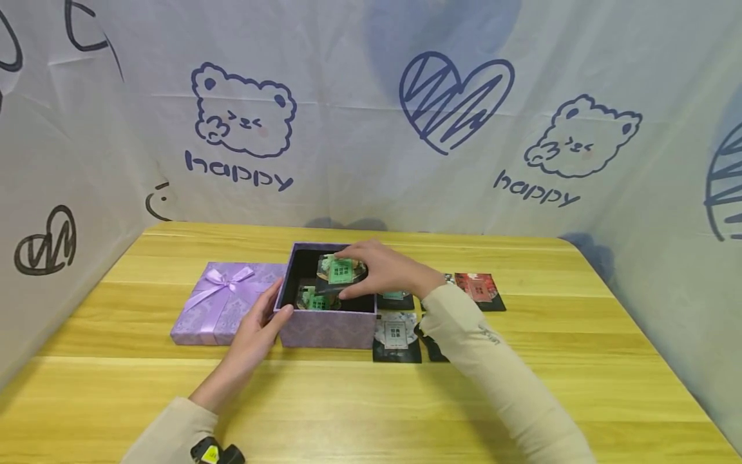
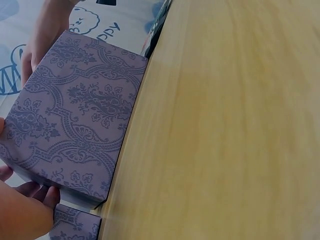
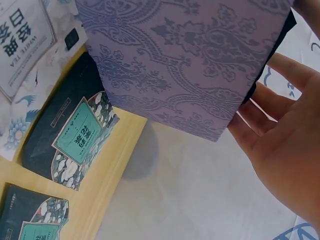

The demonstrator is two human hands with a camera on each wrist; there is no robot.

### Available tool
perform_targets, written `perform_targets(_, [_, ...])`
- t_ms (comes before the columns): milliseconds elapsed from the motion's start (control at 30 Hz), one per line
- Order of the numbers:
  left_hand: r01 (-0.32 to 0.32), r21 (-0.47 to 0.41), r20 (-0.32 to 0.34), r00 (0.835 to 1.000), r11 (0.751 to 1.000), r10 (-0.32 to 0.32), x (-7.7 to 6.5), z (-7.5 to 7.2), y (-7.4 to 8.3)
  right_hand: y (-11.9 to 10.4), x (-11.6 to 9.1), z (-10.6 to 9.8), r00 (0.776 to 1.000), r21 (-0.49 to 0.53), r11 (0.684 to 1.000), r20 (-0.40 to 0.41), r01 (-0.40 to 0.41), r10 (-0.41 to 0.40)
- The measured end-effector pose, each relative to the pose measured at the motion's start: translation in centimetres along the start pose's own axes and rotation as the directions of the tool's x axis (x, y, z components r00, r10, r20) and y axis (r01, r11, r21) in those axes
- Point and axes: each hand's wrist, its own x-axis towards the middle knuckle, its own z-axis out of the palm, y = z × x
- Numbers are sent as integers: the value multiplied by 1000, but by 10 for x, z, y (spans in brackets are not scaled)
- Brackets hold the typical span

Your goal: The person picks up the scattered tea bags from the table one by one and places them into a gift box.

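Note:
An uncovered purple patterned gift box with a dark inside stands at the middle of the table. My left hand holds its left side near the front corner, the thumb at the rim. Inside the box's opening, my right hand pinches a black tea sachet with a green label. Below it, another green-labelled sachet lies in the box, partly hidden. In the right wrist view the box wall hides the held sachet and my fingertips.
The purple lid with its ribbon bow lies left of the box. To the right lie a white tea sachet, a red-labelled sachet and jasmine tea sachets, some covered by my right arm. A printed cloth hangs behind the table.

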Motion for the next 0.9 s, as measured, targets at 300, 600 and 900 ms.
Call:
perform_targets(300, [-16,-2,-6,1000,1000,16,-1,2,0,-2,4,4,1000,-61,998,27,-6,8])
perform_targets(600, [-22,-12,-7,1000,1000,21,-1,1,0,0,4,8,999,-107,994,22,27,-25])
perform_targets(900, [-15,-10,-9,1000,1000,15,0,1,0,5,3,11,999,-75,996,-5,49,-50])
